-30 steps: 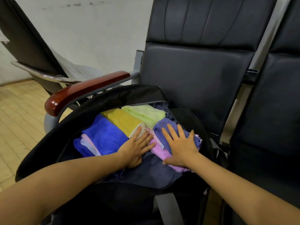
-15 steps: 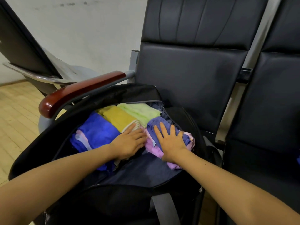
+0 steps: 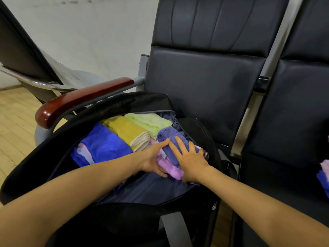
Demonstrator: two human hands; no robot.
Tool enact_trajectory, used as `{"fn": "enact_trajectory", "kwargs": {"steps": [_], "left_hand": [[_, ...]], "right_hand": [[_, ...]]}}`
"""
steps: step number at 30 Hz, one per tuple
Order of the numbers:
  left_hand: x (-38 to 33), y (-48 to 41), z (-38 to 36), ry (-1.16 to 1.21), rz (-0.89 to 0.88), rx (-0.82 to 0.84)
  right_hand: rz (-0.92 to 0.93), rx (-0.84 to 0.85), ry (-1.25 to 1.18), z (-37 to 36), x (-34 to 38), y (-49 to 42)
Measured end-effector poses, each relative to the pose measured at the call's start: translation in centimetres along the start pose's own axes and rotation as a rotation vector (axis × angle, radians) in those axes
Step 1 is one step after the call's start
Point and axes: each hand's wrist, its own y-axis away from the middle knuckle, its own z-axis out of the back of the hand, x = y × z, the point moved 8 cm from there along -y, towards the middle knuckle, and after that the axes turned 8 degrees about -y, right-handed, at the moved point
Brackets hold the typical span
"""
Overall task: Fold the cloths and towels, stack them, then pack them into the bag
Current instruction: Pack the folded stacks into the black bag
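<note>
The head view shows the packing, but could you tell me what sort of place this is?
Probably a waiting hall or lecture room: black padded seats joined in a row, a wooden armrest, a plank floor.

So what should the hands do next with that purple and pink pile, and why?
Probably press the pile down into the bag: right hand lies flat on the purple towel, left hand touches its side, and the pink towel beneath bulges out.

The one camera, on the head, looks forward and down from close above the bag (image 3: 41,163) on the chair (image 3: 204,82).
</note>
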Motion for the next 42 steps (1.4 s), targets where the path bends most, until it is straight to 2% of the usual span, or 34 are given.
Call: {"fn": "enact_trajectory", "kwargs": {"steps": [4,7,11,17,22,25,29,33,42], "left_hand": [[-1.5,-0.8,0.0,0.128,-0.075,-0.114],[-2.7,-1.0,0.8,0.165,-0.135,-0.152],[-1.9,-0.4,0.8,0.107,-0.103,-0.132],[-2.1,2.8,0.8,-0.026,-0.036,-0.092],[-3.6,5.9,0.0,-0.090,-0.068,-0.147],[-5.1,7.7,-1.5,-0.132,-0.092,-0.198],[-7.7,10.4,-6.2,-0.174,-0.159,-0.218],[-9.7,11.0,-13.6,-0.251,-0.204,-0.130],[-10.1,7.4,-34.5,-0.388,-0.237,0.092]], "right_hand": [[0.018,-0.063,-0.031,0.0,0.1,-1.2],[0.016,-0.050,-0.106,0.5,0.2,-2.5],[0.051,0.055,-0.059,0.4,0.1,-2.3],[0.115,0.178,-0.138,1.1,-1.6,-0.2],[0.164,0.076,-0.310,4.0,-1.7,1.8],[0.184,-0.067,-0.472,7.8,-3.0,4.3],[0.130,-0.248,-0.560,12.2,-7.3,9.4],[0.026,-0.306,-0.619,13.9,-13.9,15.5],[-0.323,-0.442,-0.655,10.0,-32.4,29.0]]}}
